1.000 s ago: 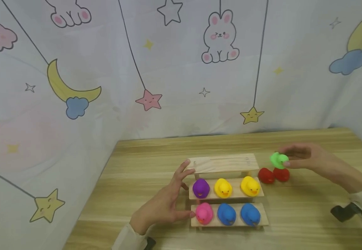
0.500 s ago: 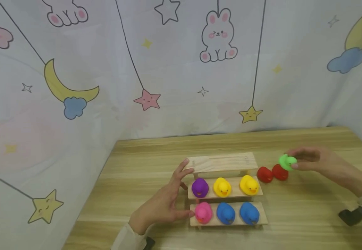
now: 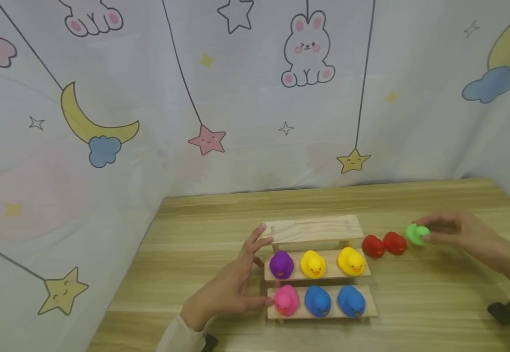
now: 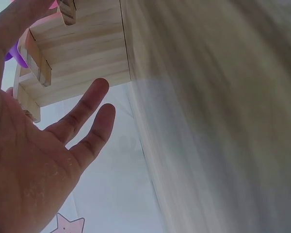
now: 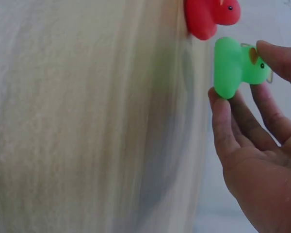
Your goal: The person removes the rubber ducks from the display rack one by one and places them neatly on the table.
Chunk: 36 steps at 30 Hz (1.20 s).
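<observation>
Now pinching green duck (image 3: 415, 234) in right hand (image 3: 468, 234), with fingers (image 5: 223, 121) bent and parted from the thumb only by the toy between: thumb at the bill, fingertips against head and lower body. Positioning it just beside the nearer red duck (image 3: 394, 243), with second red duck (image 3: 373, 246) next along, low at the desk (image 3: 439, 293); touching the wood or hovering just above, impossible to tell which.

For handling this well: holding the base level, letting the desk take the weight before loosening, releasing thumb and fingers evenly so as not to be tipping the duck by its bill, and leaving a sliver of gap to avoid nudging the reds.

Meanwhile spreading left hand (image 3: 232, 288) wide along the left end of stepped rack (image 3: 312, 229), placing fingertips at the top step and thumb near pink duck (image 3: 286, 300), gripping no duck. Best bracing lightly there, to avoid jolting purple duck (image 3: 281, 265), yellow ducks (image 3: 313, 264) and blue ducks (image 3: 318, 300).
</observation>
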### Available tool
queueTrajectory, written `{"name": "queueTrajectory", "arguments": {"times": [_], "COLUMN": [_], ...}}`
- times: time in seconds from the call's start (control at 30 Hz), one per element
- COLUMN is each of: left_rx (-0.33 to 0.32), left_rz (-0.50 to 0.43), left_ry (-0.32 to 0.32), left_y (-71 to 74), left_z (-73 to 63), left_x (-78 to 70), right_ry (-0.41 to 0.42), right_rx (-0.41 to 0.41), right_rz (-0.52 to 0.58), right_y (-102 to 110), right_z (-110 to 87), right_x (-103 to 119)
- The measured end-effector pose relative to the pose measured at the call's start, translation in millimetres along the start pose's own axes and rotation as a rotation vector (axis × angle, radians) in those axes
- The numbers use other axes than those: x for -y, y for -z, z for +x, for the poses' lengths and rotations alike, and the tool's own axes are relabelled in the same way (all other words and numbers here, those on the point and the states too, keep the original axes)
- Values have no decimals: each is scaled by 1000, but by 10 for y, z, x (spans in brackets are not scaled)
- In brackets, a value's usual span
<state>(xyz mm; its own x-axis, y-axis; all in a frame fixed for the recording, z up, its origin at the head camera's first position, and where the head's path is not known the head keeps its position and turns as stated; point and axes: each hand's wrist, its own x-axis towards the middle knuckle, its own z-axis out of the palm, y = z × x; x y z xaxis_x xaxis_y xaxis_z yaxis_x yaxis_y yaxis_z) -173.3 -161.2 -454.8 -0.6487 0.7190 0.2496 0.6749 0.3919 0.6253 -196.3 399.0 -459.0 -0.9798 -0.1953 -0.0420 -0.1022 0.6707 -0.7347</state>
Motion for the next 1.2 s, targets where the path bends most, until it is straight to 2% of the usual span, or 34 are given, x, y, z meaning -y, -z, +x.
{"name": "queueTrajectory", "arguments": {"times": [0.33, 0.67, 0.9, 1.2], "left_rx": [-6, -8, -8, 0], "left_rz": [5, 4, 4, 11], "left_ry": [7, -32, -31, -21], "left_y": [-8, 3, 2, -5], "left_z": [-27, -30, -28, -8], "left_x": [31, 39, 32, 36], "right_ry": [0, -30, 74, 98], "right_rx": [18, 19, -62, -135], "right_rz": [60, 37, 64, 115], "right_y": [-134, -196, -207, -183], "right_z": [-8, -26, -51, -111], "right_x": [-72, -85, -67, 125]}}
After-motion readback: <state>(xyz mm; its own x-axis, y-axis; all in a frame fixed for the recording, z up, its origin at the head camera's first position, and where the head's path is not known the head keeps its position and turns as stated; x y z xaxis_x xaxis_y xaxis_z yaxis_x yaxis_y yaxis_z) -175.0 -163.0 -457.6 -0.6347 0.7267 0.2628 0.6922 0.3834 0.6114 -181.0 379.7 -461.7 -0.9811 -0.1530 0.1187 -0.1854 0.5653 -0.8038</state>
